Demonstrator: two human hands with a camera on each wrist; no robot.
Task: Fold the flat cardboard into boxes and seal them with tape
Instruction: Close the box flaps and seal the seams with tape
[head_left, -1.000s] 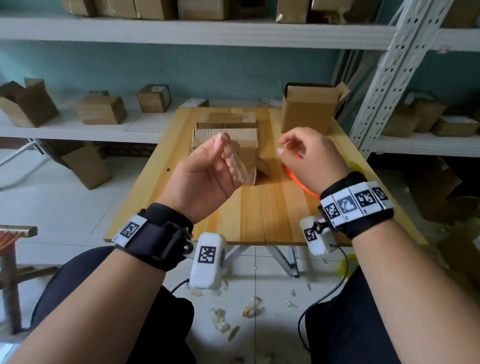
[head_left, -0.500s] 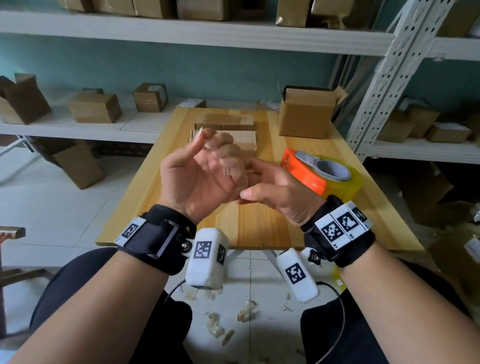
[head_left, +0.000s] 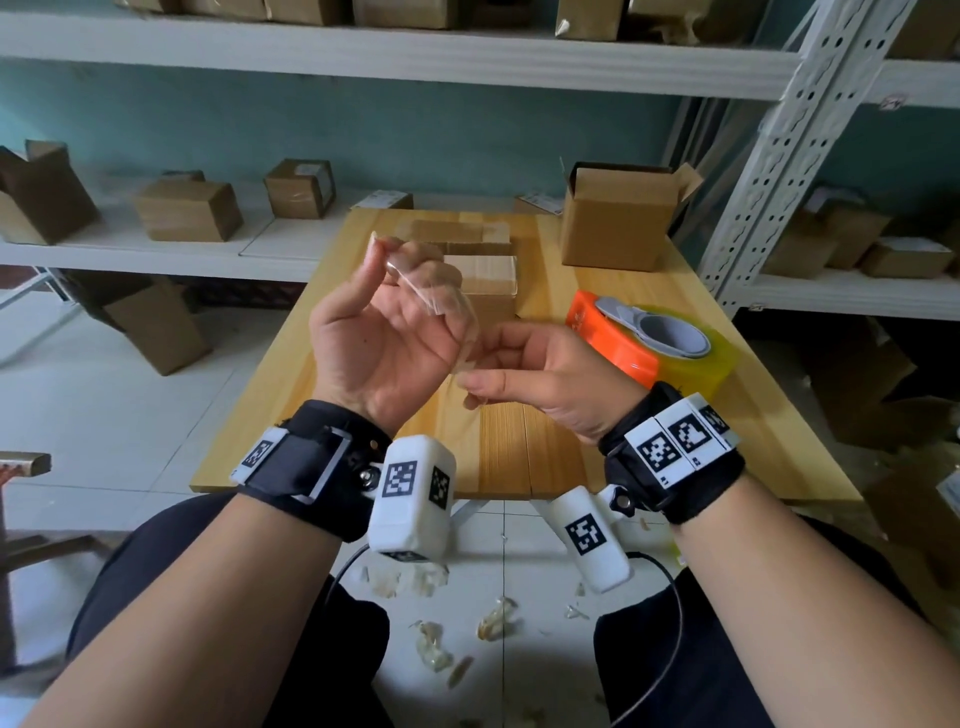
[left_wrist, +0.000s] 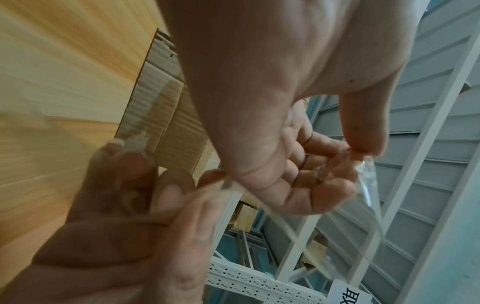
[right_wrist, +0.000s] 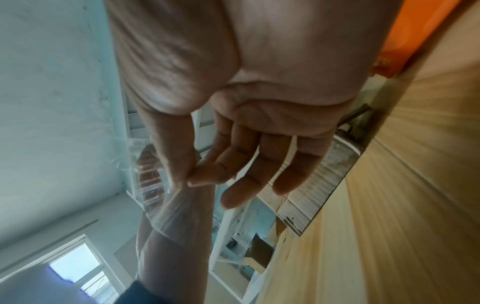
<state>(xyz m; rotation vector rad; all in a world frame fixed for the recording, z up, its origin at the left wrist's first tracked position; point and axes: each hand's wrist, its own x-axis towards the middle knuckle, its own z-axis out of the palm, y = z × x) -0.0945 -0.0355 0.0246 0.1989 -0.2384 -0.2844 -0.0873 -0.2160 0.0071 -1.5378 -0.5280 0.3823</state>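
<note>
Wooden table (head_left: 524, 441), tape dispenser (head_left: 649, 338), boxes (flat cardboard (head_left: 483, 280))

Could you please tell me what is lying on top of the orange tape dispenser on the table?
A grey metal handle piece lies across the top of the orange tape dispenser. The right hand covers the dispenser's near lower edge.

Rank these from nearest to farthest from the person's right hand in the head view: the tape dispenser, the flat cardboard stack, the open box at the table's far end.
From the right hand:
1. Tape dispenser, orange, just beyond it on the right.
2. Flat cardboard stack, mid-table, ahead and slightly left.
3. Open box, at the far right edge of the table.
</note>
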